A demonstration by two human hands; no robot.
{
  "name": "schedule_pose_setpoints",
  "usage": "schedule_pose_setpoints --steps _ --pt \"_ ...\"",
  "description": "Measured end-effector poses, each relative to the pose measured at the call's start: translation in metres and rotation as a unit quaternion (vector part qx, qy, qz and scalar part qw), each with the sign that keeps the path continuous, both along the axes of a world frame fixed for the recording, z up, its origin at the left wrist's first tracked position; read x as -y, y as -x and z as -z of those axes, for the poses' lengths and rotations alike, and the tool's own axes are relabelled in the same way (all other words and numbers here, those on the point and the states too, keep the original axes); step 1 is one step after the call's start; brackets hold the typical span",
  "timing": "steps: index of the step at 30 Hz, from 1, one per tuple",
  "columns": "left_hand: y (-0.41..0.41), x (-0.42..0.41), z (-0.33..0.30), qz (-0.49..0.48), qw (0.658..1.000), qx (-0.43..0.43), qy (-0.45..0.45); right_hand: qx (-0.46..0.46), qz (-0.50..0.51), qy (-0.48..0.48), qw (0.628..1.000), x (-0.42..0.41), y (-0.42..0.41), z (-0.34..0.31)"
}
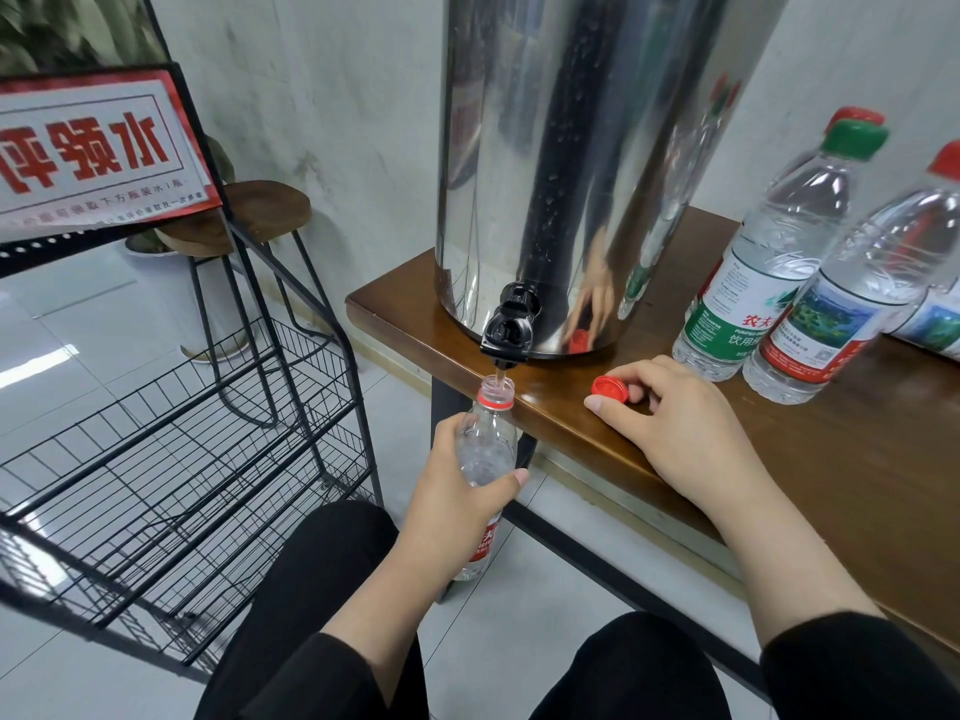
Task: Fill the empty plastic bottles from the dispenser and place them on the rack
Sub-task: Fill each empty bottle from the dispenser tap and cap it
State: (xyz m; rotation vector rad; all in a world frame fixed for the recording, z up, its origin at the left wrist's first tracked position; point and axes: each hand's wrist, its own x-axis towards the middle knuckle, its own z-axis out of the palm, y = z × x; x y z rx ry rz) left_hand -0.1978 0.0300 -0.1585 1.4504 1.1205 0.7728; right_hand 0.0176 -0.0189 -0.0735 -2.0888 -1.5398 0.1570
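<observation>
A tall steel dispenser (571,148) stands on a brown wooden table (831,459), its black tap (509,330) hanging over the front edge. My left hand (457,491) grips an uncapped clear bottle (488,439) with a red label, holding its mouth right under the tap. A thin stream runs into the neck. My right hand (675,423) rests on the table edge, fingers around a red cap (609,389). A black wire rack (182,459) stands to the left, its shelves bare.
Capped bottles stand at the table's right: a green-capped bottle (769,262) and a red-labelled bottle (852,304), with more behind. A red and white sign (93,148) tops the rack. A wooden stool (260,210) stands behind it. My black-trousered knees are below.
</observation>
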Motion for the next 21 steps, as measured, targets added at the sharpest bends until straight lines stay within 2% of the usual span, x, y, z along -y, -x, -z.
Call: schedule_pose_setpoints --steps 21 --pt "-0.0001 0.0008 -0.0040 0.004 1.000 -0.002 0.002 0.005 -0.001 0.001 1.000 -0.0007 -0.0011 0.0012"
